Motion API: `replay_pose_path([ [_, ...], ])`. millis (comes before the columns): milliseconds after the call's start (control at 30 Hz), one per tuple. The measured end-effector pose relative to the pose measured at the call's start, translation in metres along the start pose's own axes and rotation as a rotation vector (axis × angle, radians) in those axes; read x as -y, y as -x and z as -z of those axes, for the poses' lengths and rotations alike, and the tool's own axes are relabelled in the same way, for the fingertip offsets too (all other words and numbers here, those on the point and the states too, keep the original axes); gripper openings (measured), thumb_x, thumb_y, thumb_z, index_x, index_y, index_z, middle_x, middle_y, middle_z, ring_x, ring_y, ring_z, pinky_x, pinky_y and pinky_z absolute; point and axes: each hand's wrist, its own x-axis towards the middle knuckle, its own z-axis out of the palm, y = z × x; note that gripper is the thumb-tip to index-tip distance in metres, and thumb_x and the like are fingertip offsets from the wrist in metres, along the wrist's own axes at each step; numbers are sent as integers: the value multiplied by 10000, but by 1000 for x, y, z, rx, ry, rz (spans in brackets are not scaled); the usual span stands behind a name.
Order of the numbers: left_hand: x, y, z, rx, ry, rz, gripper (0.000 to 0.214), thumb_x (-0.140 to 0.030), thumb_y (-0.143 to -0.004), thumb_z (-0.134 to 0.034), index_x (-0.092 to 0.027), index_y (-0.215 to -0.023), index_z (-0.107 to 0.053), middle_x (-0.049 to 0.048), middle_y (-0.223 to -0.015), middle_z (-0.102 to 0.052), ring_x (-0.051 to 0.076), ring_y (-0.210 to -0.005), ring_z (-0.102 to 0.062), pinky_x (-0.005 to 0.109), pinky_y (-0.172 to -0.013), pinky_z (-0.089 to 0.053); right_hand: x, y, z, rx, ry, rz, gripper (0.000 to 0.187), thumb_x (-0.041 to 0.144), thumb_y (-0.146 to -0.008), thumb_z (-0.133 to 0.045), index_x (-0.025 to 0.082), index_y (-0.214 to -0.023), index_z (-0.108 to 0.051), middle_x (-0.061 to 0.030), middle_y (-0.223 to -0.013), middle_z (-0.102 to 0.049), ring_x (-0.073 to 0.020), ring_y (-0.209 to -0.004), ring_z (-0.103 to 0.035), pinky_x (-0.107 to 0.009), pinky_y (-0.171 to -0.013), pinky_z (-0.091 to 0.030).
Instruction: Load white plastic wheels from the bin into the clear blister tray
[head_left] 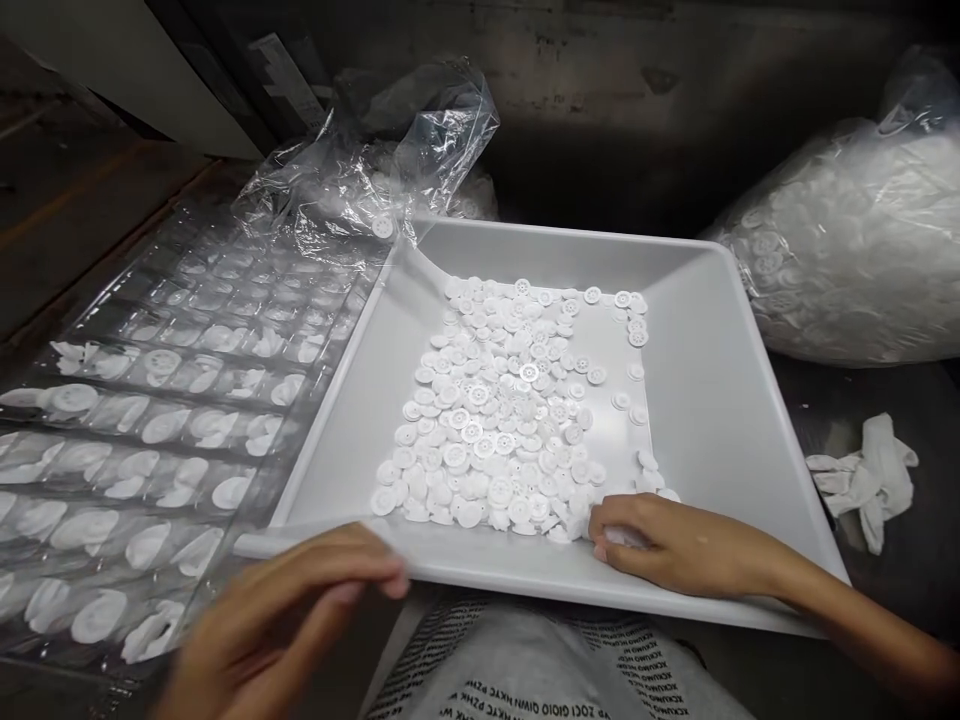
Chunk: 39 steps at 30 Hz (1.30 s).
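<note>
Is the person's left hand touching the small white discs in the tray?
No, the left hand is at the tray's front rim, apart from the white plastic discs, which the right hand touches.

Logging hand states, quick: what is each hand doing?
Left hand: half-closed and blurred, at the front rim of the gray tray; grip unclear.
Right hand: curled at the white plastic discs, something white under its fingers; held or not, cannot tell.

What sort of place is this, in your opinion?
Probably a small-parts packing station in a factory: a grey tray holds many small white plastic wheel-shaped parts, a clear bag holds more, and a moulded clear blister tray has rows of pockets.
</note>
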Motion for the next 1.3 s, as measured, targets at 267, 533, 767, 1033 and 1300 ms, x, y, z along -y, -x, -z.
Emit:
replay_pose_path([
  [267,-41,-58,-112,78,1034,511,55,-204,-739,-684,-258,-731,-685,-10,-712,-610,92,-655,-571,202,-637,-489,-17,-18,-4,-166,-269,-69,207,290,-892,-403,188,-738,-496,37,-568,-463,-93,-499,-415,-194,-464,-308],
  [533,-52,-66,-171,108,1264,722,367,-353,-894,-401,-249,-1189,-594,68,-1241,-636,189,-1173,-592,342,-996,-481,44,-4,-3,-632,-371,229,197,357,-933,-402,212,-883,-526,-10,-797,-539,-140,-755,-545,-261,-662,-449],
  [767,-67,-67,-173,112,1365,680,358,-382,-890,-405,-273,-1135,-643,-2,-1258,-650,180,-1259,-537,302,-1080,-419,55,-2,-20,-871,315,473,389,306,-923,-548,208,-1290,-464,-115,-1331,-473,-270,-1246,-423,-459,-1013,-286],
  [1033,-56,-67,-175,144,1388,671,459,-345,-865,-458,-236,-1296,-570,48,-1281,-644,206,-1244,-553,331,-1068,-433,40,14,-23,-877,310,339,224,278,-906,-603,272,-1122,-544,-55,-1416,-353,-262,-1335,-296,-437,-1032,-290],
  [1300,-57,-68,-171,244,1405,680,461,-285,-859,-444,-200,-1297,-564,69,-1224,-667,228,-1206,-579,383,-1088,-399,46,10,-17,-970,-159,313,62,238,-910,-585,256,-969,-586,-34,-1236,-511,-211,-1214,-469,-373,-991,-393],
])
